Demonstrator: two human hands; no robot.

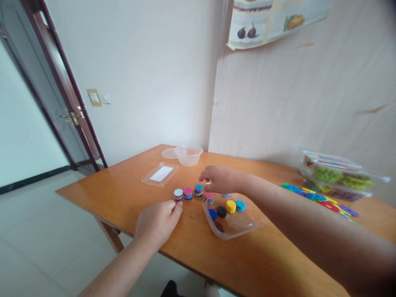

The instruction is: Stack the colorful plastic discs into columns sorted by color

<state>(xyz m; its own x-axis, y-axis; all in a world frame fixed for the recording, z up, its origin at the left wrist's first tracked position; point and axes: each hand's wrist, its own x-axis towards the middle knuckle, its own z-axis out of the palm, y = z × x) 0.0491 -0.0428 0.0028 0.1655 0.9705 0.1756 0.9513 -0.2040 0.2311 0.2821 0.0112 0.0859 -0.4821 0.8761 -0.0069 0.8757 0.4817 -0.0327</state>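
Hands at a row of stacked multicoloured plastic discs (187,193).
Left hand (159,222) pinched beside it, right hand (221,179) curled over the clear plastic tray (247,226) — hold unclear; I'd grip low.

The brown wooden table (117,187) is shiny. At its far left end sit a round clear bowl (188,156) and a flat round lid (168,153) just beside it. A bit nearer lies a clear lid (160,174) with a white patch. In the middle is a short row of little stacks of colourful discs (188,193). Just right of the row lies a clear tray (244,225) with more stacks inside. On the far right are flat colourful pieces (321,201) and clear boxes (340,175) piled up
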